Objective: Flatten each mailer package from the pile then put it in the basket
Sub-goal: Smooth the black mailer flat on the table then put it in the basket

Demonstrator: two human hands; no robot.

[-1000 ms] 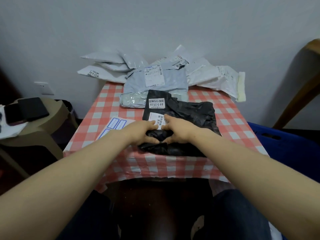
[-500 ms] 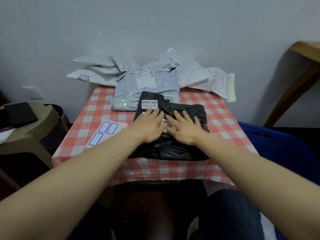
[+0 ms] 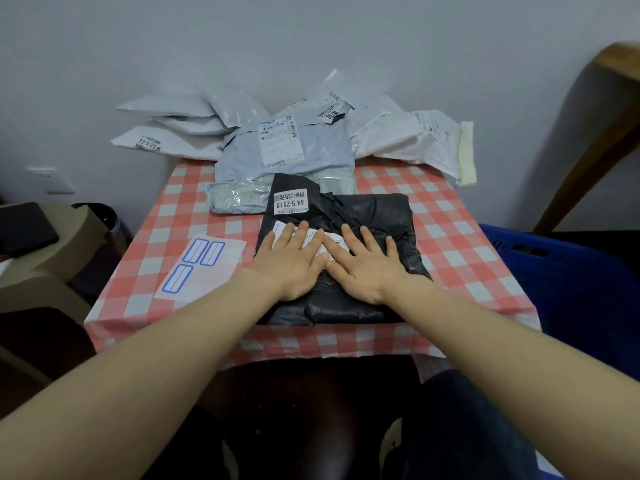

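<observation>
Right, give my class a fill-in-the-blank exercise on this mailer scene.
The left hand and right hand press flat on a mailer coloured ____.
The basket beside the table is ____.
The label sheet lies to the mailer's ____.
Missing words: black, blue, left.

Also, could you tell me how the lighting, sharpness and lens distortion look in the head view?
Head view: dim, flat light, soft shadows; mild glare on the grey mailer; the label on the black mailer is legible; the left hand and right hand show no blur; the wide lens stretches the forearms; below the table is near black.
</observation>
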